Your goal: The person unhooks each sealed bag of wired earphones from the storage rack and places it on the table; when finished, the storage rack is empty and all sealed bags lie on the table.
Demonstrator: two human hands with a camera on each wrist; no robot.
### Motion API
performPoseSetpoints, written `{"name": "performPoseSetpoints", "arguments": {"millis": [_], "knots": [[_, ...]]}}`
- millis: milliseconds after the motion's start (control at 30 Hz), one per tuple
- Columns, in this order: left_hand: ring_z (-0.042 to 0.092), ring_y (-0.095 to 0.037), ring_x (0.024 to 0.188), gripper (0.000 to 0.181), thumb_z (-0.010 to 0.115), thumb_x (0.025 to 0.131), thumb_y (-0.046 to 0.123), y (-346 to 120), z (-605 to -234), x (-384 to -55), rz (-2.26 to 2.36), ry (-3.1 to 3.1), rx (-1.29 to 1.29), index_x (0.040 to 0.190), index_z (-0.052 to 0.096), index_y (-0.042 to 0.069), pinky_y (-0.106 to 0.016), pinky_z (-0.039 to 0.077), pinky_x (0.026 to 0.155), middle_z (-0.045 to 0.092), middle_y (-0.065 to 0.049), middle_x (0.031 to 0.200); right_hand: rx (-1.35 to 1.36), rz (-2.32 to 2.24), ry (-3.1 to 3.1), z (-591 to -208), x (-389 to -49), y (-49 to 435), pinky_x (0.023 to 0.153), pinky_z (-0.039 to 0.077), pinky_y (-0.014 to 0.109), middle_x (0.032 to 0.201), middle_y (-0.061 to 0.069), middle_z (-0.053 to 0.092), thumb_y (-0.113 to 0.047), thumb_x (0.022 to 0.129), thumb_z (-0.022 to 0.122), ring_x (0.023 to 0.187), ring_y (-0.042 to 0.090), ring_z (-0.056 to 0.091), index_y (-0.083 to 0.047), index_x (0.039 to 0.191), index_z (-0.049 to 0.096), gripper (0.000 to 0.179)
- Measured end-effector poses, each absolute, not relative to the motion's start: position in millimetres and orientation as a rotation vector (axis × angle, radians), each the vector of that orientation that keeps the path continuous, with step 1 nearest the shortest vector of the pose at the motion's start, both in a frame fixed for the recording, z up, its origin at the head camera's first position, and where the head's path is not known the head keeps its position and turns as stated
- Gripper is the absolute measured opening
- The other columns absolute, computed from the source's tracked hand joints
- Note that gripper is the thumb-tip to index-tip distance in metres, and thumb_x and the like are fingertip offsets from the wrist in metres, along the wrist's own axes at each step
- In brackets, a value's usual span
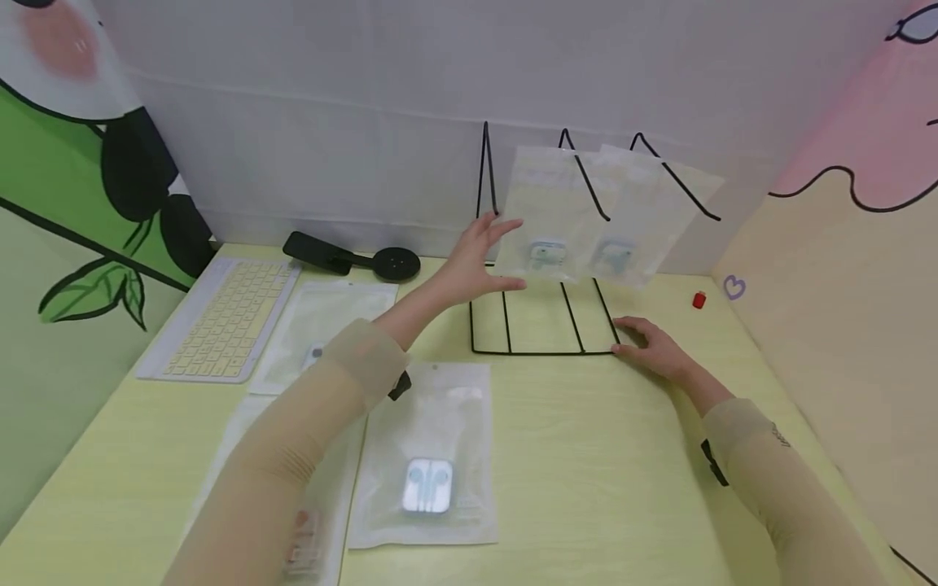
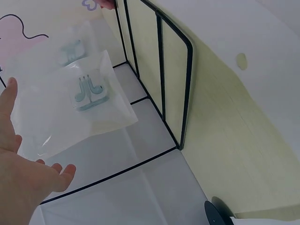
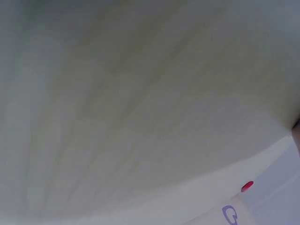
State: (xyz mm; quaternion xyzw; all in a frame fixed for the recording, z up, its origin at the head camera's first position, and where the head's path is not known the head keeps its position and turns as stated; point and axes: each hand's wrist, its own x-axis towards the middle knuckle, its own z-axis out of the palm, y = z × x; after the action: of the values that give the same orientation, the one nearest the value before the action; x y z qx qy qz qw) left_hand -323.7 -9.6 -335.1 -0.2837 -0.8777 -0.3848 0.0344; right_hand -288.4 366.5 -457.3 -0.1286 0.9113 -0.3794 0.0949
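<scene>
A black wire display rack stands on the table, with hooks sticking out at its top. Two clear-white pouches hang on the middle and right hooks, each with cased earphones inside. My left hand is beside the left pouch, just below the bare left hook, its fingers spread and holding nothing. With thumb and fingers my right hand grips the rack's front right base corner. The right wrist view is mostly blurred pale surface.
A pouch with earphones lies on the table near the front; more pouches lie left of it, partly under my left arm. A white keyboard, a black long-handled utensil and a small red object are also on the table.
</scene>
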Motion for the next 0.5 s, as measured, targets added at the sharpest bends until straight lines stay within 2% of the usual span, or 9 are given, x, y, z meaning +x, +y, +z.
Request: {"name": "performPoseSetpoints", "arguments": {"millis": [267,500], "knots": [[0.003,-0.030,0.145,0.089,0.077,0.076,0.040,0,-341,-342,-1.258,-2.640,-0.872,0.149,0.026,0.034,-0.055,0.022,0.111,0.002,-0.009,0.158,-0.385,-1.063,2.724,-458,-292,373,0.110,0.014,0.060,0.152,0.018,0.024,-0.037,0.085,0.069,0.141,0.041,0.015,-0.013,0.146,0.035,0.073],[0.006,-0.028,0.145,0.086,0.077,0.078,0.035,5,-349,-357,-1.377,-2.565,-0.921,0.148,0.027,0.032,-0.055,0.023,0.111,-0.001,-0.004,0.159,-0.425,-0.995,2.757,-462,-296,370,0.109,0.008,0.064,0.156,0.018,0.012,-0.038,0.083,0.071,0.144,0.038,0.002,-0.015,0.147,0.032,0.078]]}}
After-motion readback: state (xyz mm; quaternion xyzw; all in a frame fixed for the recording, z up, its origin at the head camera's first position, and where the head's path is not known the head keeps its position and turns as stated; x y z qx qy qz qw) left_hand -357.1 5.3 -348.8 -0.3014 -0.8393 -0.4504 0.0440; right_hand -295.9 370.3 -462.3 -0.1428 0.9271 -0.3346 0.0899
